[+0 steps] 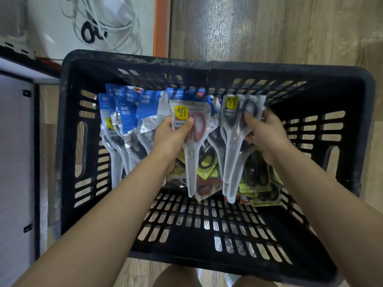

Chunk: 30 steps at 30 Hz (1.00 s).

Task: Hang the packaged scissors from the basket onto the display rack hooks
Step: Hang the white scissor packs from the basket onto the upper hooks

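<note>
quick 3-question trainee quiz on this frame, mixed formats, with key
1. True or false: the left hand holds a pack of red-handled scissors.
2. What does the right hand grip? A) a pack of black-handled scissors B) the basket rim C) nothing
3. Fill in: the blue-topped packs lean against the basket's ____ side, as the camera sees it.

Key: 1 true; 2 A; 3 left

Two scissors packs are lifted over the black basket (132, 61) — red-handled pack (194, 129) left, black-handled pack (238, 125) right.
</note>
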Motion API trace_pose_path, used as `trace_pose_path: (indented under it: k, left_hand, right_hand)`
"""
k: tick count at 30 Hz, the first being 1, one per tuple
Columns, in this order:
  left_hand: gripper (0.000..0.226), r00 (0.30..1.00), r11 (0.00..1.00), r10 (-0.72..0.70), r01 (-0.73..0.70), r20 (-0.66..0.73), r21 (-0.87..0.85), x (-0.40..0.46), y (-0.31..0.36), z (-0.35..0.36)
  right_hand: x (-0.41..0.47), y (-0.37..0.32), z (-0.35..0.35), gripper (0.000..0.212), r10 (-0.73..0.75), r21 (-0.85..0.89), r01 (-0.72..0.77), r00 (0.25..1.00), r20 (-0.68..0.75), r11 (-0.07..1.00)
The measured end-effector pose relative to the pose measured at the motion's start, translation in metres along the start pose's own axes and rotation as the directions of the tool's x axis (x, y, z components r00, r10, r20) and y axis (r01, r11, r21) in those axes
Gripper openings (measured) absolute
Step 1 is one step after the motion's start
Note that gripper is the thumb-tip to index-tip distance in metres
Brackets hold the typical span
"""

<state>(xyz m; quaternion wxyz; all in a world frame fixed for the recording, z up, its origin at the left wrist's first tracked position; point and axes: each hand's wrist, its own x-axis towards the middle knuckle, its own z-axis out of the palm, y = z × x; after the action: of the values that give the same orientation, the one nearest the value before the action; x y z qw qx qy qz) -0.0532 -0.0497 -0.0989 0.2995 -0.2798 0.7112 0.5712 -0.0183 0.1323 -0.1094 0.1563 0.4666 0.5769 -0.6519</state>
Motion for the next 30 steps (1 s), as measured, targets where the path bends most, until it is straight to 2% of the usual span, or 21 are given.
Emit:
trace_pose_path:
  k: [3, 6, 11, 16, 19, 22, 24, 26, 28, 30]
  left_hand:
    - [0.006, 1.0, 1.0, 0.016, -0.016, -0.005, 0.001, -0.002, -0.001, 0.0]
    - [0.01, 0.998, 0.998, 0.053, -0.052, -0.02, 0.026, -0.015, 0.002, -0.002]
    - [0.01, 0.997, 0.999, 0.05, -0.051, -0.064, -0.009, -0.063, 0.025, -0.021]
    - [0.006, 0.988, 0.993, 0.09, -0.099, -0.125, -0.068, -0.125, 0.08, -0.061]
    - [0.008, 0.966, 0.975, 0.155, -0.184, -0.209, -0.126, -0.177, 0.134, -0.091]
    - [0.013, 0.918, 0.936, 0.264, -0.317, -0.296, -0.15, -0.244, 0.206, -0.125]
    - [0.012, 0.861, 0.889, 0.329, -0.421, -0.388, -0.179, -0.3, 0.261, -0.151]
    - [0.012, 0.785, 0.831, 0.405, -0.53, -0.468, -0.168, -0.364, 0.312, -0.179]
    - [0.012, 0.706, 0.782, 0.462, -0.61, -0.537, -0.129, -0.434, 0.353, -0.211]
    - [0.013, 0.63, 0.723, 0.485, -0.679, -0.606, -0.127, -0.507, 0.381, -0.245]
  right_hand:
    - [-0.005, 0.002, 0.002, 0.021, 0.007, -0.003, -0.007, 0.998, 0.059, 1.0]
    - [-0.021, 0.003, 0.002, 0.015, -0.007, -0.039, 0.01, 0.997, 0.076, 0.999]
    - [-0.074, -0.018, 0.0, 0.018, -0.064, -0.09, 0.074, 0.992, 0.111, 0.993]
    - [-0.142, -0.088, -0.005, 0.021, -0.158, -0.117, 0.175, 0.977, 0.144, 0.978]
    - [-0.193, -0.154, 0.004, 0.014, -0.285, -0.13, 0.319, 0.931, 0.228, 0.939]
    - [-0.262, -0.236, 0.027, 0.002, -0.397, -0.105, 0.456, 0.849, 0.349, 0.884]
    - [-0.322, -0.293, 0.048, 0.014, -0.474, -0.053, 0.55, 0.762, 0.441, 0.834]
    - [-0.39, -0.347, 0.07, 0.02, -0.579, 0.051, 0.658, 0.621, 0.528, 0.751]
    - [-0.465, -0.393, 0.085, 0.009, -0.651, 0.109, 0.759, 0.464, 0.601, 0.642]
    - [-0.543, -0.428, 0.096, 0.007, -0.719, 0.155, 0.844, 0.325, 0.614, 0.513]
